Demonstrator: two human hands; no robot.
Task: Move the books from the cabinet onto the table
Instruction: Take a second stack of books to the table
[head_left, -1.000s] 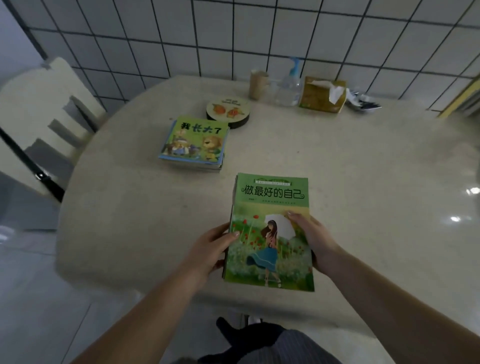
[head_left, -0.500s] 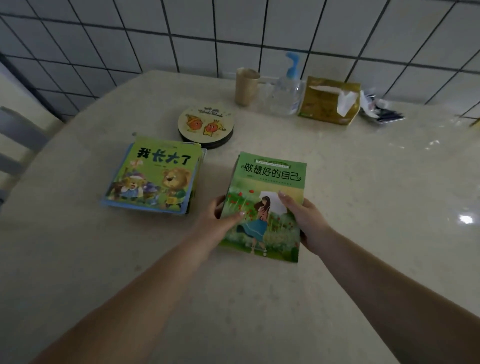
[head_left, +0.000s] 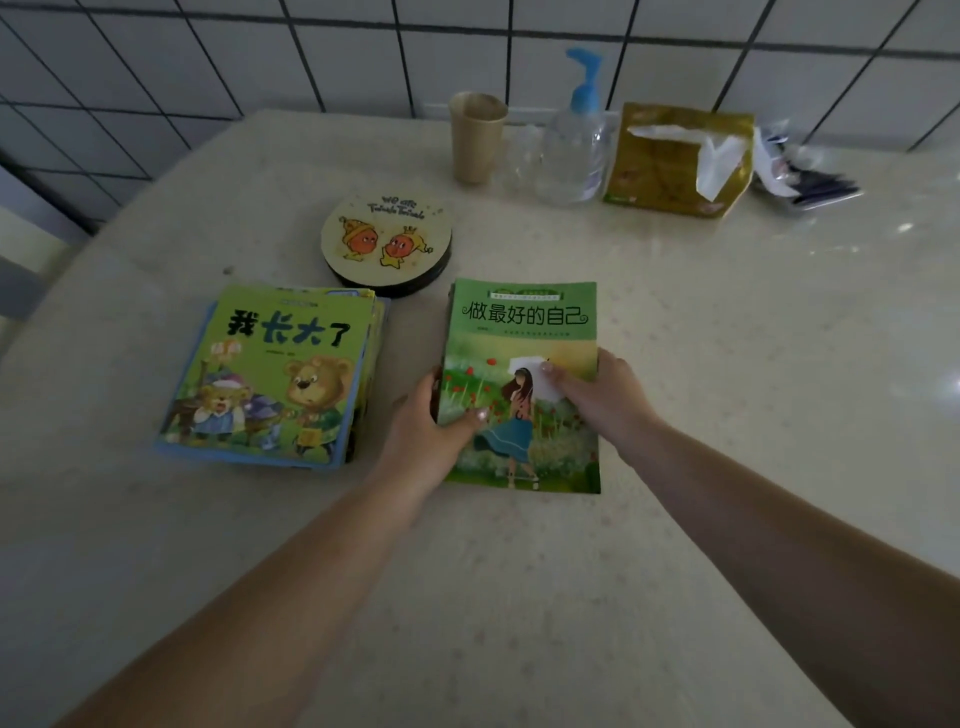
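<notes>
A green book stack, its top cover showing a girl in a flower field, lies flat on the beige table. My left hand grips its left edge, thumb on the cover. My right hand holds the right edge, fingers on top. To the left sits another stack of picture books with cartoon bears on the top cover. No cabinet is in view.
A round cartoon coaster stack lies just behind the books. Along the tiled wall stand a paper cup, a pump bottle, a gold tissue pack and plastic packets. A chair shows at the far left edge.
The green book stack has travelled from the table's near edge inward, beside the bear books. My view has come closer over the table. Both hands stay on the stack.
</notes>
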